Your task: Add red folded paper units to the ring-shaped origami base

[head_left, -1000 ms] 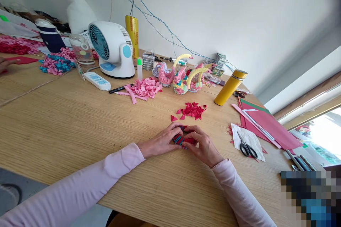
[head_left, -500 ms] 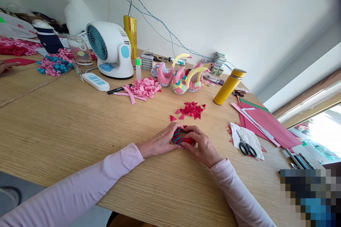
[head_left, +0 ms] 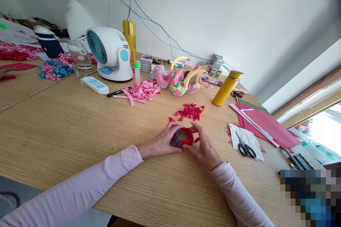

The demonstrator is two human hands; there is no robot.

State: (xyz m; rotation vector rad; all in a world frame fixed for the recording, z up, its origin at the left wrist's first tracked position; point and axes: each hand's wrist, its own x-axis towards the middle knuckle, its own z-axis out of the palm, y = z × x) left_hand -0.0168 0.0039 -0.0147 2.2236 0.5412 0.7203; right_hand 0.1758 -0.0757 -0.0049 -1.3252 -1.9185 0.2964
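My left hand [head_left: 160, 142] cups the near-left side of the paper ring [head_left: 182, 138], fingers curled against its outer wall. The ring sits on the table [head_left: 66, 120] between both hands — red and teal folded pieces slotted together, light and, I judge, quick to spring apart, so it wants holding around the outside, evenly. My right hand [head_left: 204, 147] touches its right edge, fingers half open. Beyond lies a pile of red triangles [head_left: 190, 110] — scissors [head_left: 245, 147] off right.

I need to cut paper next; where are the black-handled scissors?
In the head view, the black-handled scissors lie on a white paper scrap, right of the right hand, near the pink paper sheets.
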